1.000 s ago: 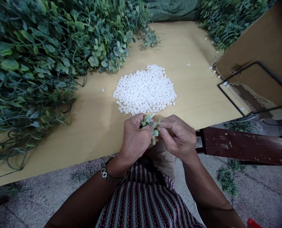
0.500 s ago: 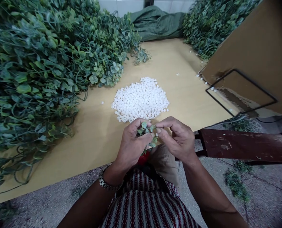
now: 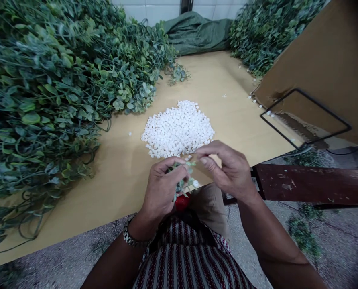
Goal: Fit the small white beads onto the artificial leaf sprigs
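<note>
My left hand (image 3: 163,182) is closed around a small sprig of green artificial leaves (image 3: 182,185), pinched between thumb and forefinger. A small white piece (image 3: 195,183) shows on the sprig's right side. My right hand (image 3: 228,170) is just to the right, off the sprig, with thumb and forefinger apart and nothing visible between them. Beyond both hands, a pile of small white pieces (image 3: 177,128) lies on the tan tabletop (image 3: 118,168). The sprig's stem is mostly hidden by my left hand.
A large heap of artificial greenery (image 3: 61,80) covers the table's left side. More greenery (image 3: 257,36) stands at the back right, beside a cardboard box (image 3: 317,72) and a black wire frame (image 3: 320,110). Green cloth (image 3: 200,34) lies at the back. A dark red bench (image 3: 314,182) is at right.
My right hand has come away from the sprig toward the right, and its fingers have parted. My left hand has shifted slightly left, still holding the sprig; the white piece on it shows more clearly.
</note>
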A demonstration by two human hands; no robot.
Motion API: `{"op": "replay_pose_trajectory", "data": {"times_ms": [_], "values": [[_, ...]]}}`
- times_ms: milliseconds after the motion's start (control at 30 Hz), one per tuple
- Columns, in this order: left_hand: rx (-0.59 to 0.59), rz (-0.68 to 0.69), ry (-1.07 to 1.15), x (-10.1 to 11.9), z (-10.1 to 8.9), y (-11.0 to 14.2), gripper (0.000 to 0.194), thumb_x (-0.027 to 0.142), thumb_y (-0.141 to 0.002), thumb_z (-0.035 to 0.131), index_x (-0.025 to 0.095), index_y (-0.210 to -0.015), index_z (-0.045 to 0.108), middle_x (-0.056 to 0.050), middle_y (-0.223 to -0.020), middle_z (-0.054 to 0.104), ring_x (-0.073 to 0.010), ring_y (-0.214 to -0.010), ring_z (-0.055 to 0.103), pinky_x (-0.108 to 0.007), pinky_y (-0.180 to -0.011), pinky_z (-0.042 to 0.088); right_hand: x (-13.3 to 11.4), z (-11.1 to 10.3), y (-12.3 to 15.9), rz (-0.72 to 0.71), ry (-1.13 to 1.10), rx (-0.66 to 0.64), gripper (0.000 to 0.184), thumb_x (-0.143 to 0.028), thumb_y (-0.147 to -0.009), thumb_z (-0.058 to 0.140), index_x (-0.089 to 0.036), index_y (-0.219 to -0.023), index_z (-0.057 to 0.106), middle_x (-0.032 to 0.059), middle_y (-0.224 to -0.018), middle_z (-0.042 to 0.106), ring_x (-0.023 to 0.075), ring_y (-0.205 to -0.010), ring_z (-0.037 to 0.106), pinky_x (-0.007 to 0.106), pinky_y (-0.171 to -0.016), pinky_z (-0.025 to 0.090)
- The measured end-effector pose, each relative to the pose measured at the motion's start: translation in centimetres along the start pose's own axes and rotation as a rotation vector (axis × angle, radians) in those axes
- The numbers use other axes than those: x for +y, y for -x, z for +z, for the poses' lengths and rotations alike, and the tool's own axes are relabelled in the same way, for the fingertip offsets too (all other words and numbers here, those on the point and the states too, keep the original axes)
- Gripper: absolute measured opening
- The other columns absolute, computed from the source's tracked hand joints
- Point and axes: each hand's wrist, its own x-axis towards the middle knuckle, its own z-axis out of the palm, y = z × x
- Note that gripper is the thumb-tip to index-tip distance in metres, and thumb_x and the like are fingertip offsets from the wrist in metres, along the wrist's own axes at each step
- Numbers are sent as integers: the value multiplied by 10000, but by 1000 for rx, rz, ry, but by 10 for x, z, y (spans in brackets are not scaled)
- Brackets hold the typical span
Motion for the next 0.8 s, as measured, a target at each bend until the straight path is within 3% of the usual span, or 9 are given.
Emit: {"op": "replay_pose_trajectory", "data": {"times_ms": [67, 167, 267, 567, 667, 800], "values": [[120, 7, 87, 1, -1, 0, 120, 240, -579, 692, 174, -564, 593, 50, -429, 529, -62, -317, 383, -174, -306, 276, 7, -2, -1, 6, 109, 56, 140, -81, -889, 559, -189, -954, 620, 33, -815, 660, 148, -751, 631, 288, -654, 518], [210, 52, 146, 1, -3, -1, 133, 242, -577, 711, 177, -584, 596, 56, -429, 513, -61, -329, 382, -170, -309, 283, 16, -1, 0, -24, 189, -70, 127, -65, -878, 539, -168, -880, 613, 52, -785, 643, 163, -736, 613, 299, -645, 510], [249, 106, 154, 0, -4, -2, 121, 231, -598, 715, 178, -602, 606, 60, -431, 501, -61, -345, 389, -161, -307, 305, 19, 5, 3, -41, 224, -207, 136, -67, -886, 507, -157, -887, 610, 72, -807, 641, 174, -751, 599, 308, -656, 502], [264, 160, 80, -2, -2, -4, 117, 227, -617, 705, 166, -583, 611, 62, -429, 512, -42, -347, 395, -146, -330, 323, 17, 23, 5, -154, 491, -280, 171, -77, -892, 487, -169, -811, 607, 64, -712, 588, 197, -679, 497, 336, -609, 391], [261, 132, 43, -1, -1, -4, 108, 215, -607, 685, 160, -555, 607, 62, -430, 511, -41, -356, 399, -146, -339, 317, 16, 23, 7, -95, 376, -183, 140, -102, -891, 518, -189, -813, 594, 46, -710, 589, 185, -677, 509, 325, -602, 392], [242, 123, 2, -1, -1, -4, 107, 223, -601, 666, 161, -531, 613, 60, -414, 501, -51, -351, 397, -166, -339, 311, 6, 21, 8, 180, -78, 30, 78, -165, -904, 570, -212, -845, 589, -1, -736, 580, 140, -682, 543, 280, -614, 436]]}}
